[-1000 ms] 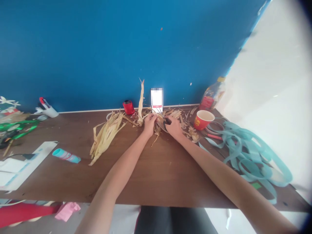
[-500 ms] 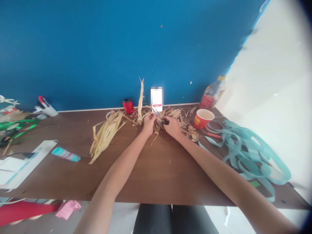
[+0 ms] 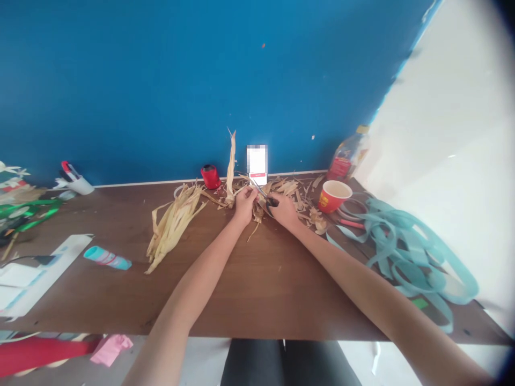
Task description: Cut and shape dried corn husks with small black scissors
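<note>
My right hand (image 3: 285, 210) is closed round the dark handles of a pair of scissors (image 3: 260, 190), whose blades point up and left toward my other hand. My left hand (image 3: 245, 203) is pinched on a piece of dry corn husk (image 3: 243, 188), mostly hidden by the fingers. Cut husk scraps (image 3: 290, 188) lie scattered behind and beside both hands. Left of my left hand, a tall husk piece (image 3: 230, 166) stands upright. Farther left lies a bundle of pale corn husks (image 3: 172, 228) on the brown table (image 3: 257, 289).
A lit phone (image 3: 257, 161) leans on the blue wall, near a red roll (image 3: 210, 176). To the right are a red paper cup (image 3: 328, 201), a plastic bottle (image 3: 344, 160) and tangled teal ribbon (image 3: 396, 236). A blue tube (image 3: 108, 258) and a power strip (image 3: 52, 276) lie left.
The whole view has shifted slightly. Both hands keep almost the same place, and the scissors' blades look a little more parted from the fingers of my left hand.
</note>
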`<state>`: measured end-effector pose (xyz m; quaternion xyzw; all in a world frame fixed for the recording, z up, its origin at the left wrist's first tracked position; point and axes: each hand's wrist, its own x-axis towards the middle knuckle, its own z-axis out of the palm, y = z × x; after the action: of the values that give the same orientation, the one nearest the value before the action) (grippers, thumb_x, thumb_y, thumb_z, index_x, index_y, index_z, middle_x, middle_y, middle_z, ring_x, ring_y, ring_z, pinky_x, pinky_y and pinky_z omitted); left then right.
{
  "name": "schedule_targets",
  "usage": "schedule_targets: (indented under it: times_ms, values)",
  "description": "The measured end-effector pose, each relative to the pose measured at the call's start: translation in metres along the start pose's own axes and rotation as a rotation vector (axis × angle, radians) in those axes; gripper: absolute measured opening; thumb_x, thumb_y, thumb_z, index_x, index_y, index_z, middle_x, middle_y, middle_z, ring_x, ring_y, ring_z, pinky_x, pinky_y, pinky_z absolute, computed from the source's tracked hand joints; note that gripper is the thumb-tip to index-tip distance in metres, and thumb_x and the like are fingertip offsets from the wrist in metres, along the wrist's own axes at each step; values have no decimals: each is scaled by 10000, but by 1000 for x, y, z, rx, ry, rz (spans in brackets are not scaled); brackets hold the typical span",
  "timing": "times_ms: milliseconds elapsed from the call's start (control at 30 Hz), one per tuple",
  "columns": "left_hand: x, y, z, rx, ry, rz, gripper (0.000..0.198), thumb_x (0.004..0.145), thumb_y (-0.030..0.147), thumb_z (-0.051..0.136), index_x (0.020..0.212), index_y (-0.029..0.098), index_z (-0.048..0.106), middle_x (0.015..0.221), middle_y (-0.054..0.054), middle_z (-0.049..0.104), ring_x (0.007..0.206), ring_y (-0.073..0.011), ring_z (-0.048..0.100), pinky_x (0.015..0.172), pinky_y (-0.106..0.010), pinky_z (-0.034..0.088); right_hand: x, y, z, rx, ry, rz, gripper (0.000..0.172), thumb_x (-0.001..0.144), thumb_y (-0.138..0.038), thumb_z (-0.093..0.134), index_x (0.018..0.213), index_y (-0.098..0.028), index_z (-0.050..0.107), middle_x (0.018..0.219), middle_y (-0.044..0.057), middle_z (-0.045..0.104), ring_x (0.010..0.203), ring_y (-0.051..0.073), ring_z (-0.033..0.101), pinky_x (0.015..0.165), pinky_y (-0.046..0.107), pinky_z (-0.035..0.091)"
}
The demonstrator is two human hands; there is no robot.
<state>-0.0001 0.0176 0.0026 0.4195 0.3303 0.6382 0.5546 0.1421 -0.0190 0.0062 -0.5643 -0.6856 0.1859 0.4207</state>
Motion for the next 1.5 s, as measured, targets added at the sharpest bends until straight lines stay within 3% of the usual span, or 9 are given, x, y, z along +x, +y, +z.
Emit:
schedule_targets:
  times_ms: [467, 633, 1133, 1333, 1500]
  values:
    - [0, 0, 0, 24, 34, 13, 283, 687, 349, 789, 806, 141, 639, 712, 6, 599, 560, -45, 482, 546, -175, 391, -1, -4, -1, -55, -10, 42, 287, 721, -208, 581, 943, -232, 761, 822, 8, 737, 779, 196, 656, 684, 255, 450]
    - [2, -2, -2, 19, 49, 33, 286, 700, 351, 777, 857, 143, 660, 724, 13, 589, 562, -42, 462, 548, -178, 384, -2, -6, -2, -92, -17, 51, 369, 721, -189, 571, 1038, -249, 750, 887, 17, 748, 832, 204, 665, 704, 260, 454]
    - [3, -5, -3, 90, 120, 69, 230, 742, 352, 727, 847, 153, 680, 651, 26, 531, 562, -64, 434, 553, -196, 366, -2, -4, 0, -167, -31, 76, 386, 729, -212, 583, 1069, -285, 749, 894, 25, 751, 843, 219, 668, 688, 264, 441]
    - [2, -6, -5, 212, 145, 139, 205, 786, 365, 676, 838, 169, 696, 612, 27, 497, 563, -88, 424, 556, -213, 353, -2, -4, 1, -231, -35, 83, 381, 730, -204, 579, 1054, -307, 752, 879, 23, 749, 833, 225, 667, 668, 265, 432]
    - [-2, -2, -3, 319, 219, 197, 187, 803, 351, 654, 839, 175, 705, 666, -5, 574, 631, -125, 497, 602, -232, 394, -3, -5, 1, -301, -29, 79, 312, 735, -207, 571, 963, -294, 766, 868, 33, 747, 811, 232, 662, 644, 270, 416]
